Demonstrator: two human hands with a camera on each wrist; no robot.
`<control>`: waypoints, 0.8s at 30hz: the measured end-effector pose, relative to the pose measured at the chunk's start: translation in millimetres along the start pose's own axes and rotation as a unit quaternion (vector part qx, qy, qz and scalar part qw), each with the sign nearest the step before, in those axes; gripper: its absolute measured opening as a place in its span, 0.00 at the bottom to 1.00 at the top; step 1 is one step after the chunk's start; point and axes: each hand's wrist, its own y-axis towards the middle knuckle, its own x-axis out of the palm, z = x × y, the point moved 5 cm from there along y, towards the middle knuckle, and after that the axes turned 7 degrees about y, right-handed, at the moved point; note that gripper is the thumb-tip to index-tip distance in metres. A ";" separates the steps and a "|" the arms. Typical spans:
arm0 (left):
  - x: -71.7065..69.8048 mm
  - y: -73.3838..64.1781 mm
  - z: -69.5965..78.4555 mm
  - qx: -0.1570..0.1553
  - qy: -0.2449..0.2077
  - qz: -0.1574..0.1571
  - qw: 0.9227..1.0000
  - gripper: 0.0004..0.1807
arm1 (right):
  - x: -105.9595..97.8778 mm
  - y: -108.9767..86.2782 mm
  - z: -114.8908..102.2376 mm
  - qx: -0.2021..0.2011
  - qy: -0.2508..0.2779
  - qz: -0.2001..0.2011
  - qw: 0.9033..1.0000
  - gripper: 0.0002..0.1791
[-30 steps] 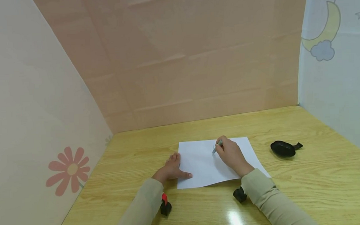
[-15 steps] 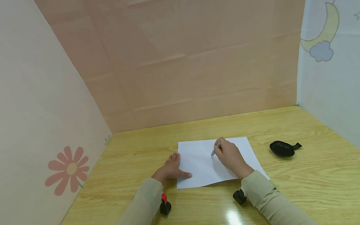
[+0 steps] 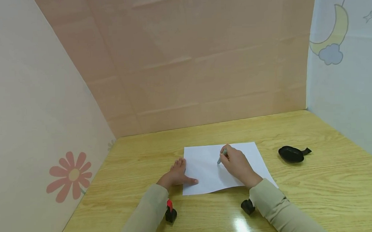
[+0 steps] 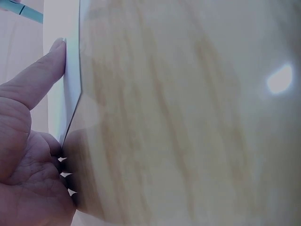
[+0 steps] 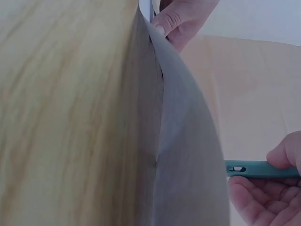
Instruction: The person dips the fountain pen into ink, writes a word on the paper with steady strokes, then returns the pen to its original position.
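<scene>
A white sheet of paper (image 3: 204,169) lies on the wooden table, its near edge curling up off the wood. My left hand (image 3: 177,175) rests spread at the sheet's left edge, with the thumb lying on the paper. Over the sheet's middle, my right hand (image 3: 238,165) pinches a slim teal pen-shaped tool (image 3: 222,156) between thumb and fingers, slanted with its lower end at the paper. The right wrist view shows a small oval slot in the side of this teal tool (image 5: 254,169); its lower end is hidden there behind the raised paper (image 5: 188,127).
A black oval object (image 3: 291,154) with a short tail lies on the table (image 3: 332,192) to the right of the sheet. A pinkish-brown panel (image 3: 202,60) stands behind, with pale printed walls left and right. Black wrist mounts (image 3: 247,206) hang below the sleeves.
My right hand has drawn the teal tool a short way toward me and slightly left across the sheet. The left hand and the paper have stayed in place.
</scene>
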 end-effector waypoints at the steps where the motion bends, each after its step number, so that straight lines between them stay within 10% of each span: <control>1: 0.0 -0.1 0.1 0.001 0.001 0.000 1.000 0.61 | 0.6 -0.6 -0.4 -0.001 -0.001 -0.001 1.000 0.04; 24: -2.3 -3.0 2.2 0.018 0.012 0.004 1.000 0.61 | 3.6 -9.0 -11.0 -0.009 -0.006 -0.010 1.000 0.04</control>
